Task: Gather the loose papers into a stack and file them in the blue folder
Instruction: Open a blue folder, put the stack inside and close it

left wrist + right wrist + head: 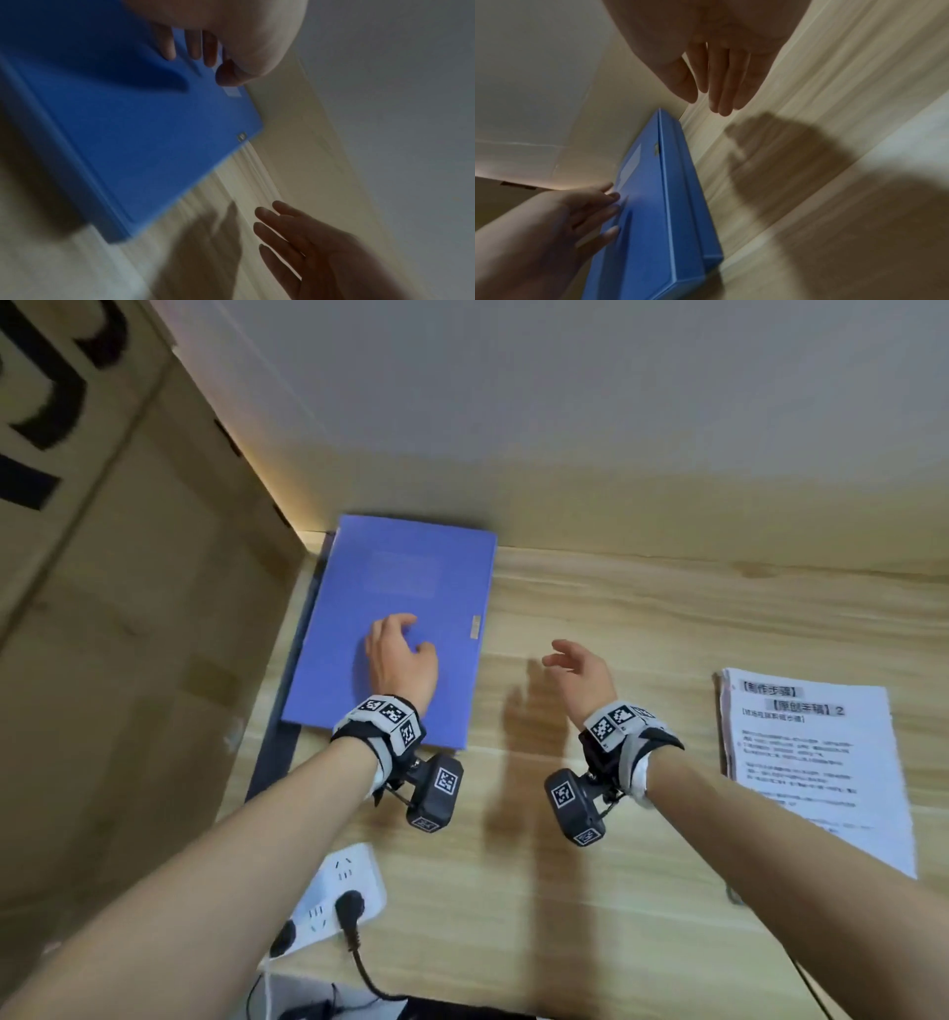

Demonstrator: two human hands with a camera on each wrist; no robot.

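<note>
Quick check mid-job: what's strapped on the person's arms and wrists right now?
Bare forearms, no sleeves. The left hand and right hand wear no gloves. Each wrist carries a black-and-grey strap with black-and-white square marker tags, and a black camera pod, also tagged, hanging beneath on a short bracket with a thin cable.
</note>
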